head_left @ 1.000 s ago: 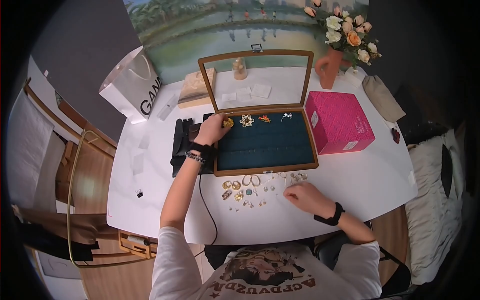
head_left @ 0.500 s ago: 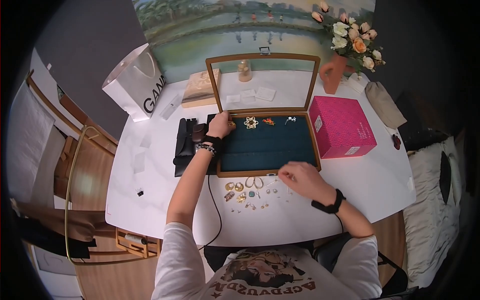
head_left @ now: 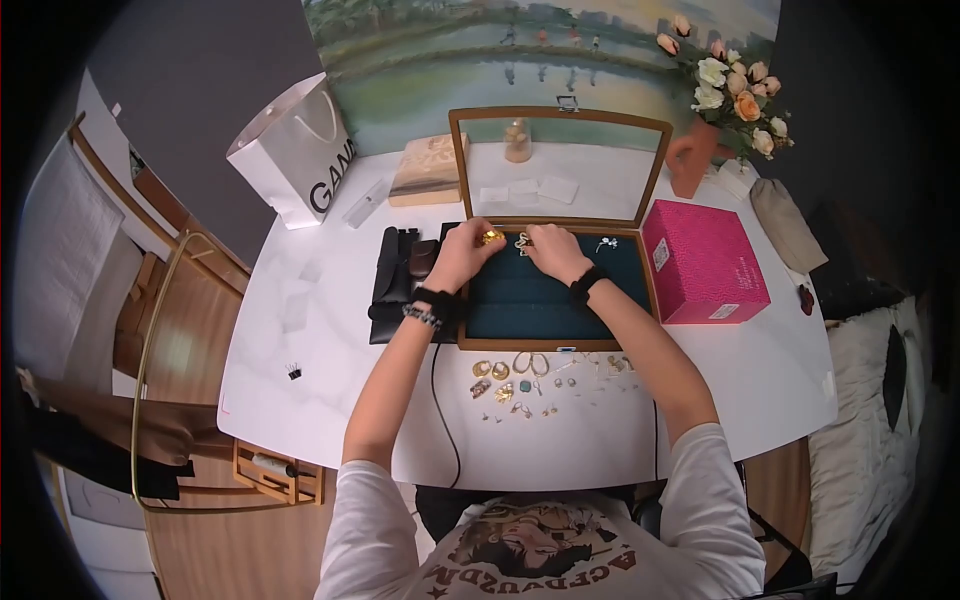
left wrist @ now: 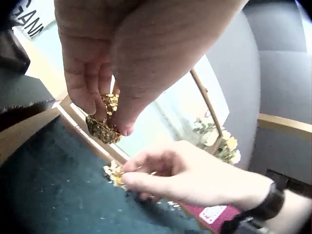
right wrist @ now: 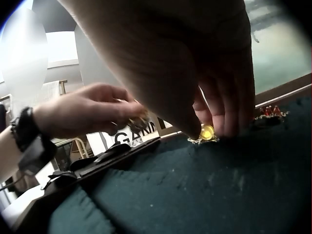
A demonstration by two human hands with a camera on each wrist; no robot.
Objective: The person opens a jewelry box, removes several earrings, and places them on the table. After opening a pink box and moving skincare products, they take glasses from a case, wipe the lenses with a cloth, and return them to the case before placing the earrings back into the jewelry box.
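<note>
My left hand [head_left: 465,258] pinches a gold textured brooch [left wrist: 103,129] between thumb and fingers, lifted over the back left corner of the jewelry case. The wooden case [head_left: 500,346] lies open, lined in dark green fabric. Beside the left hand, my right hand [head_left: 557,252] pinches a pale flower-shaped brooch [left wrist: 113,173] with a yellow center, close over the lining at the back. To its right a red brooch [right wrist: 271,113] shows in the right wrist view, and a silver brooch [head_left: 607,243] lies at the case's back right.
Several earrings [head_left: 503,392] are laid out in front of the case. Black pouches [head_left: 392,272] stand left of it, a pink box [head_left: 705,265] right. The glass lid [head_left: 600,170] leans up behind. A black cable [head_left: 446,430] runs toward the table's front edge.
My right hand has moved from the earrings in front to the flower brooch at the back of the case. The left hand has raised the gold brooch. The head view has shifted slightly.
</note>
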